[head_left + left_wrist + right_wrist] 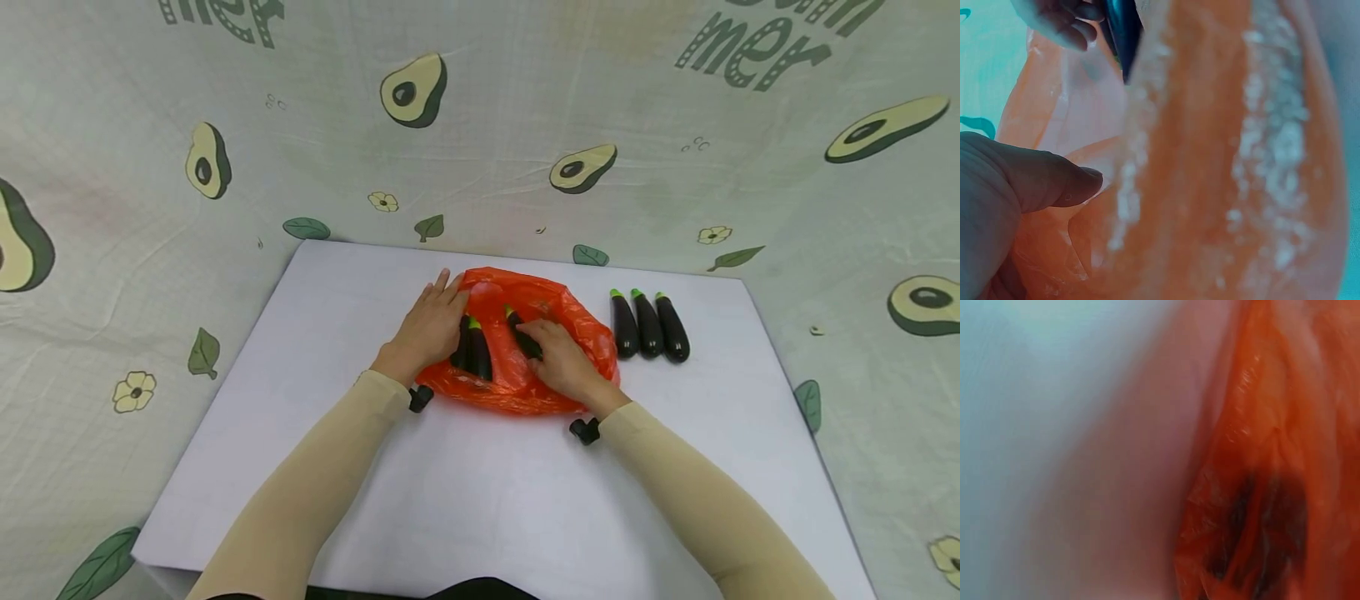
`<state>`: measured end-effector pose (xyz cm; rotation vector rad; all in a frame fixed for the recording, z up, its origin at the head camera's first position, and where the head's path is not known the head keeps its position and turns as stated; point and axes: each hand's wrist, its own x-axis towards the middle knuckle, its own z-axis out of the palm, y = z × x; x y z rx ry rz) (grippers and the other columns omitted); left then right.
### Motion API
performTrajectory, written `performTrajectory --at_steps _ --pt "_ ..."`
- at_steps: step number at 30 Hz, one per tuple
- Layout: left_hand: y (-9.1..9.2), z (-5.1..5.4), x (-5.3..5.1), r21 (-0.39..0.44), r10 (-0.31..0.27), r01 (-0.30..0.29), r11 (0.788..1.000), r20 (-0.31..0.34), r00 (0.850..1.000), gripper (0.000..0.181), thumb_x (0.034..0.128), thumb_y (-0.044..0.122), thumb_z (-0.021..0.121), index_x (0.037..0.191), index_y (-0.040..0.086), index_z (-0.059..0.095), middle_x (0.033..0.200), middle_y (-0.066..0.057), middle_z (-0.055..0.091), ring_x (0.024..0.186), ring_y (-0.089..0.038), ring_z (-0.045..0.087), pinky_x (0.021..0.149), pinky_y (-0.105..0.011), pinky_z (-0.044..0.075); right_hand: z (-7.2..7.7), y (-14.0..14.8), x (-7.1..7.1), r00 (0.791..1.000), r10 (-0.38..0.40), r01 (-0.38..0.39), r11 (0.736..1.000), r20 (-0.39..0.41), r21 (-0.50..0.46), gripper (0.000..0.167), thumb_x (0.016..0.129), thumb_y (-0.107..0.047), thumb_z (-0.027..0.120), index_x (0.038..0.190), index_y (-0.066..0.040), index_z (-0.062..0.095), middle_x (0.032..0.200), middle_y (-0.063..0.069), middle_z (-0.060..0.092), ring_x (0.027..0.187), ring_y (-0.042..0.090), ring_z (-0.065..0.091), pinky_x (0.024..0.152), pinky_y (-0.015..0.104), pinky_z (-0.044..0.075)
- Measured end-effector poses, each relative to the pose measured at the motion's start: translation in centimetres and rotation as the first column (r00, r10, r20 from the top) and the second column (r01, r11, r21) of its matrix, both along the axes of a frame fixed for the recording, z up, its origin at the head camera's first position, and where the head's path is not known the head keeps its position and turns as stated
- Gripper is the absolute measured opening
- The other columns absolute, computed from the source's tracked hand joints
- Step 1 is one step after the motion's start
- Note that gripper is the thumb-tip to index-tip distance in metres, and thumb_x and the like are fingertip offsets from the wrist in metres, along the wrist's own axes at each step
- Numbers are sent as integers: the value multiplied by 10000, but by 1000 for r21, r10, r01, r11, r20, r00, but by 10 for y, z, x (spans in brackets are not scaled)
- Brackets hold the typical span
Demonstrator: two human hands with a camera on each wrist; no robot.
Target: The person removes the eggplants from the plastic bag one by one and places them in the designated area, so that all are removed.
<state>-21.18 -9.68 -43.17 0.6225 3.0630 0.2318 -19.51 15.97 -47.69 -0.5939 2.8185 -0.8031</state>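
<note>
An orange-red plastic bag (517,400) lies spread on the table with its mouth facing up. Two dark eggplants (480,354) with green tips lie side by side in its left part. My right hand (564,360) reaches into the bag and grips another eggplant (516,327), whose green end points away from me. At the bag's left rim rests my left hand (429,325), fingers extended; its thumb (1063,181) lies against the plastic in the left wrist view. Through the bag's wall (1216,487), dark shapes show in the right wrist view, where the right fingers are hidden.
Three more eggplants (648,327) lie in a row on the white table (480,500), just right of the bag. A cloth backdrop (495,108) printed with avocados rises behind the table and along its sides.
</note>
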Motion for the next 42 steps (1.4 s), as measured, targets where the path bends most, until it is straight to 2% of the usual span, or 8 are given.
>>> performTrajectory --at_steps 3,6,12,18,25,28,34,42 --pt "0 0 0 4 0 0 1000 7 1000 542 1058 135 578 1576 37 450 1743 -150 262 1644 -368 109 1311 -550 202 -2 -2 -1 1000 -25 25 999 4 26 645 968 -114 756 1560 -103 500 1554 146 496 1435 358 453 1203 573 421" --pt "0 0 0 4 -1 1 1000 7 1000 536 1060 135 572 1573 33 455 1740 -153 267 1643 -372 114 1308 -555 211 -3 -5 0 999 -32 31 999 19 31 663 970 -121 757 1572 -101 482 1556 146 493 1438 350 460 1199 568 427" --pt "0 0 0 -8 -2 2 1000 2 1000 546 1048 129 587 1569 28 458 1741 -153 265 1643 -373 112 1307 -556 224 -3 -8 2 997 33 -34 999 72 23 725 954 -100 749 1608 -159 439 1595 120 470 1448 346 455 1209 595 403" --pt "0 0 1 -11 -4 5 1000 19 1000 545 1065 130 549 1589 33 434 1750 -150 237 1647 -363 91 1317 -538 182 -9 -13 -1 1000 12 -13 997 15 76 729 960 -273 791 1592 -130 455 1548 125 550 1405 346 507 1189 584 433" --pt "0 -2 0 -10 -7 7 1000 22 1000 560 1064 136 556 1598 35 423 1751 -149 233 1648 -360 90 1316 -533 171 -8 -16 -3 1000 1 0 996 -10 90 678 959 -276 792 1555 -127 506 1416 120 665 1247 323 623 1115 551 515" --pt "-1 -2 -1 -15 -11 12 1000 14 1000 560 1058 134 553 1594 34 426 1752 -150 231 1646 -366 94 1315 -536 179 -4 -16 -3 1000 -21 21 997 4 72 667 964 -261 781 1560 -150 503 1381 110 677 1191 307 644 1099 540 531" --pt "-2 -2 -2 -16 -2 2 1000 0 1000 566 1043 133 586 1581 34 441 1749 -145 245 1645 -367 103 1314 -540 197 4 -12 0 996 -80 80 997 38 6 680 972 -228 767 1581 -169 470 1411 125 646 1227 335 623 1101 558 528" --pt "-2 -2 -3 -12 11 -11 1000 5 1000 574 1048 140 584 1593 49 429 1747 -138 254 1646 -363 111 1311 -540 202 12 -6 5 988 -151 151 986 14 -63 724 973 -280 770 1603 -180 427 1428 165 634 1210 369 639 1053 564 560"
